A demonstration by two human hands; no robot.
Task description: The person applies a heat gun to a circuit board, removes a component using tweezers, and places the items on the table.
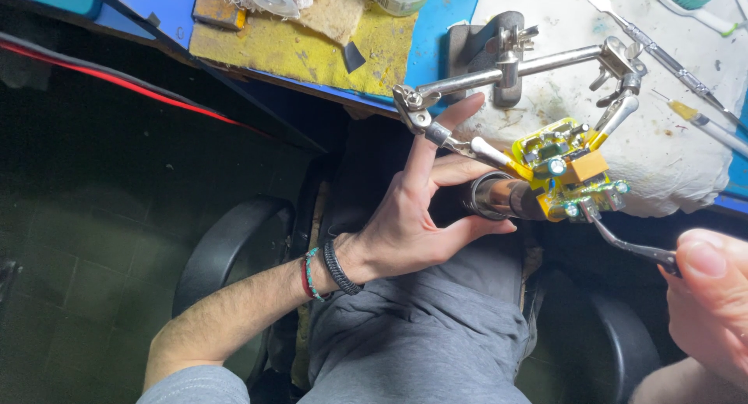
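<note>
A small yellow circuit board (567, 172) with several components hangs between the two clips of a metal helping-hands stand (510, 65). My left hand (425, 217) wraps a dark cylindrical tool (499, 197) whose end points at the board's left side; the index finger sticks up beside the left clip. My right hand (713, 295), at the lower right corner, pinches metal tweezers (627, 244) whose tips touch the board's lower edge.
The stand rests on a white cloth (662, 151) over a blue bench (440, 38). A yellow pad (312, 49), a jar, a toothbrush (701, 3) and a metal probe (662, 57) lie on the bench. A black chair (226, 248) and my grey-clad lap are below.
</note>
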